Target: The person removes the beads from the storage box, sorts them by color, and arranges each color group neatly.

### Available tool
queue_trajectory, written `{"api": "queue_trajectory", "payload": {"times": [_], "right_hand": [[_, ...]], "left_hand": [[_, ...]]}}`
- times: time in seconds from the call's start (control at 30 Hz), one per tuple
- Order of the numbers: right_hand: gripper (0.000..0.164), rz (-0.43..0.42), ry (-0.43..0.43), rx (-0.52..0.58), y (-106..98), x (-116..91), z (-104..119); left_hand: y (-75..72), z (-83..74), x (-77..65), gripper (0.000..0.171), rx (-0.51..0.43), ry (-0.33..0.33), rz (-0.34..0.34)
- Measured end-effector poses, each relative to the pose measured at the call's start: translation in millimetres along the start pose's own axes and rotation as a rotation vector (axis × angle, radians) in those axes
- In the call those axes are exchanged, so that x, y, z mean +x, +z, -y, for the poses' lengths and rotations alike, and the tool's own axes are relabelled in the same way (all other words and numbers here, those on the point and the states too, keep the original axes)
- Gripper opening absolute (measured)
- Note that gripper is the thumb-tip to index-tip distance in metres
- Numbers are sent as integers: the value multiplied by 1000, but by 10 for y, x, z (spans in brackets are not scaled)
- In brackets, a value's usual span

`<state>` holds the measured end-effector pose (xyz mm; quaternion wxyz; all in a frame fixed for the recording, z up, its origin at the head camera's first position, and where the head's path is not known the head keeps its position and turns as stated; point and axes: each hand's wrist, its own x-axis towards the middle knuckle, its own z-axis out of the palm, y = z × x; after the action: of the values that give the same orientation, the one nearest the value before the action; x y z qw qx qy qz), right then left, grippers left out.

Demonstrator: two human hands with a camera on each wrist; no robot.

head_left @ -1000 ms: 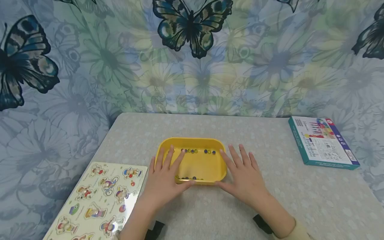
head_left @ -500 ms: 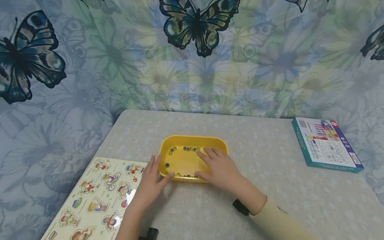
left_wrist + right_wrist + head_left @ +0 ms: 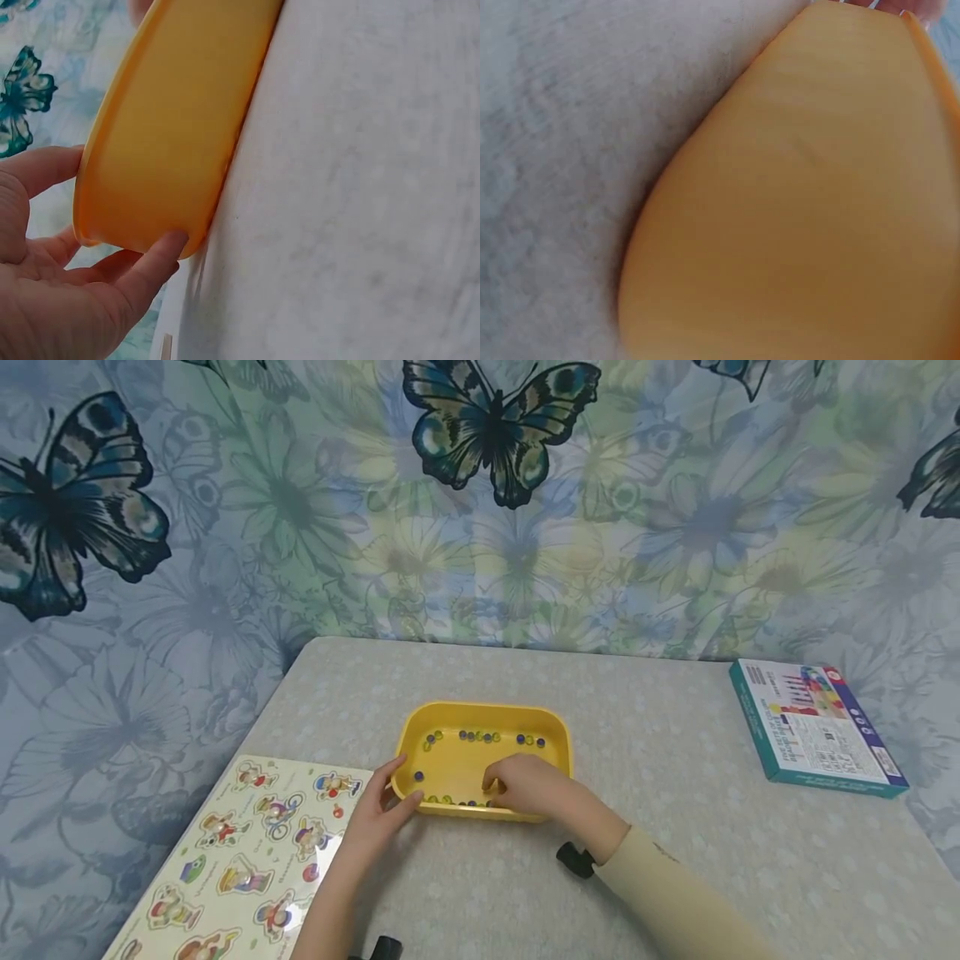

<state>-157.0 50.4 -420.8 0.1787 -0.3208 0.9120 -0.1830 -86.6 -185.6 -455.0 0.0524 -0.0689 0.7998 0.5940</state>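
Observation:
A shallow yellow tray (image 3: 487, 717) with small round dark blue and yellow-green beads (image 3: 471, 736) in it stands on the table. The beads lie mostly along the tray's back and front walls, with one blue bead (image 3: 418, 776) near the left side. My left hand (image 3: 378, 814) grips the tray's left front corner. In the left wrist view, thumb and fingers of that hand (image 3: 75, 300) spread round the tray's end. Over the tray's front right part, my right hand (image 3: 536, 785) reaches down with bent fingers close to the front beads; whether its fingertips pinch one is hidden.
A cream board with cartoon figures (image 3: 243, 872) lies at the left, partly behind the left forearm. Toward the back right of the table (image 3: 645, 718) is a flat teal-edged box (image 3: 817, 727). A butterfly-patterned cloth (image 3: 502, 568) hangs behind the table.
Both hands were spread over the tray a second ago. The left hand has shifted to the left corner and gripped it; the right moved left over the tray and its fingers bent downward.

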Motion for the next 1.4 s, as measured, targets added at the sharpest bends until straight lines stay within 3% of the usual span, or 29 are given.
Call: {"api": "queue_trajectory", "payload": {"times": [0.2, 0.63, 0.9, 1.17, 1.4], "right_hand": [[4, 36, -15, 48, 21, 44, -3], [11, 90, -1, 142, 43, 105, -59], [9, 53, -68, 239, 50, 120, -221], [6, -52, -132, 398, -308, -131, -460], [12, -234, 3, 391, -741, -486, -864]], "left_hand": [[-11, 35, -4, 62, -21, -20, -12], [2, 48, -13, 64, -43, -17, -13], [10, 47, -19, 64, -50, -8, -12], [38, 50, 21, 63, -88, -12, 9], [27, 60, 13, 61, -60, -27, -11]]}}
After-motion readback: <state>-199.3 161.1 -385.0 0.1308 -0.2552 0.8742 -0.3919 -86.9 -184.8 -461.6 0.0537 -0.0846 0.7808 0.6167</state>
